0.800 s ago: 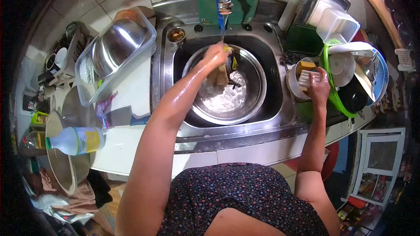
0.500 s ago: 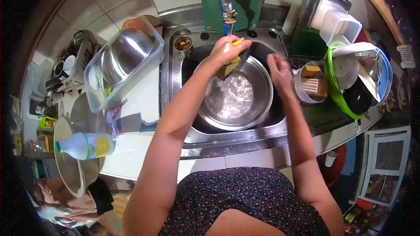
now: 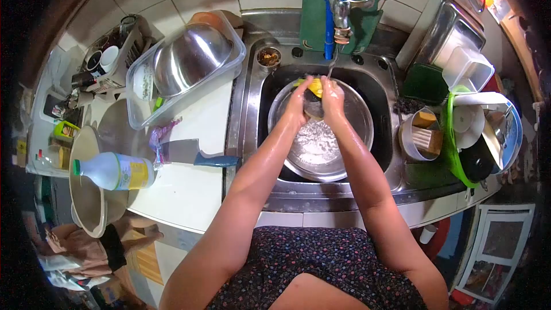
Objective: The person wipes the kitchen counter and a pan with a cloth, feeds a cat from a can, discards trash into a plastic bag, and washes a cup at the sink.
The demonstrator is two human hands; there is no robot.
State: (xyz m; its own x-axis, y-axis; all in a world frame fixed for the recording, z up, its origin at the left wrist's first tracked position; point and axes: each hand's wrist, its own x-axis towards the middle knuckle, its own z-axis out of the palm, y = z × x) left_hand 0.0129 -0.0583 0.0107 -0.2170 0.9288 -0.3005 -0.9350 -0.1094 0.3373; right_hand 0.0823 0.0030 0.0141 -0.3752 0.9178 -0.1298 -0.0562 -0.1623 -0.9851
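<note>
Both arms reach forward from the body and slope inward, elbows bent, so that the wrists come close together over the basin (image 3: 363,123) in the sink (image 3: 392,161). The left hand (image 3: 295,104) has its palm turned inward and its fingers pointing up toward the tap (image 3: 341,14); motion blurs the fingertips. The right hand (image 3: 333,103) faces it, upright, fingers bunched near the thin stream of water (image 3: 333,68).

The yellow item (image 3: 315,86) lies between the two hands, above the back part of the basin, with something dark just below it. The left hand is closed about its near side. The right hand is right beside it, but whether those fingers grip it cannot be told. Below the hands, water (image 3: 315,148) ripples and shines in the basin.

On the counter (image 3: 189,195) to the left, a bottle (image 3: 112,170) lies on its side, its green cap pointing left. Its yellow-and-green label (image 3: 133,173) faces the camera, but the print is too small and blurred to read. A knife (image 3: 186,152) with a dark blue handle lies near it, handle toward the sink.
</note>
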